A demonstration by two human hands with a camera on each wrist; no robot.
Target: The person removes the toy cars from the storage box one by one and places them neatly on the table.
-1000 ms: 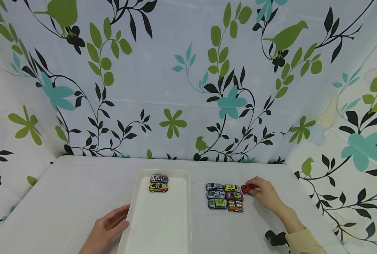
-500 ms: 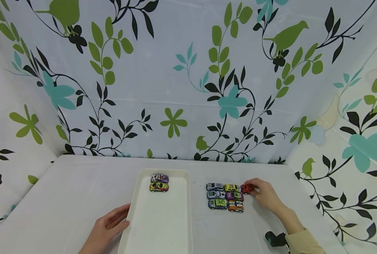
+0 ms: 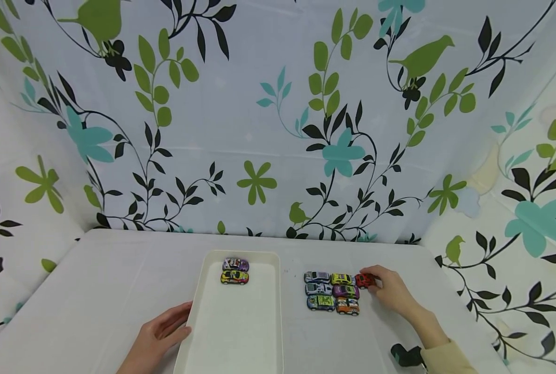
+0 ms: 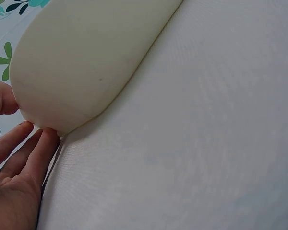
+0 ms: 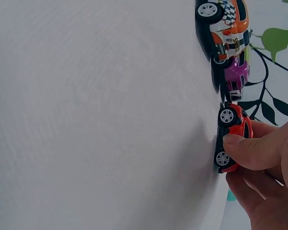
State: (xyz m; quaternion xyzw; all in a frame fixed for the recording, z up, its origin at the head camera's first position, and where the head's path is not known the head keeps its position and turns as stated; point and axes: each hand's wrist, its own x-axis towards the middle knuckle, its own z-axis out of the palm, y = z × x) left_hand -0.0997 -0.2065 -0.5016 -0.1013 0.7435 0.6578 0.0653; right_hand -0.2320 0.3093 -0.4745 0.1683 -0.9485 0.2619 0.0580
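In the head view my right hand (image 3: 393, 292) pinches a red toy car (image 3: 364, 281) at the right end of a cluster's back row. The right wrist view shows the thumb on the side of this red car (image 5: 234, 127), its wheels close to the table. Beside it are a yellow car (image 3: 342, 279), a purple car (image 3: 345, 292) and an orange car (image 3: 348, 306). My left hand (image 3: 158, 335) touches the left wall of a white tray (image 3: 281, 311) with loosely extended fingers; in the left wrist view its fingertips (image 4: 50, 132) lie against the tray's outside.
Two toy cars, one purple and white (image 3: 235, 264) and one yellow and red (image 3: 234, 277), stand inside the tray at its far end. Left in the cluster are silver, light blue and green cars (image 3: 320, 303). A black object (image 3: 406, 355) lies by the right sleeve.
The right hand's fingers have shifted slightly on the red car, which stays beside the yellow one. The left hand and tray keep their places.
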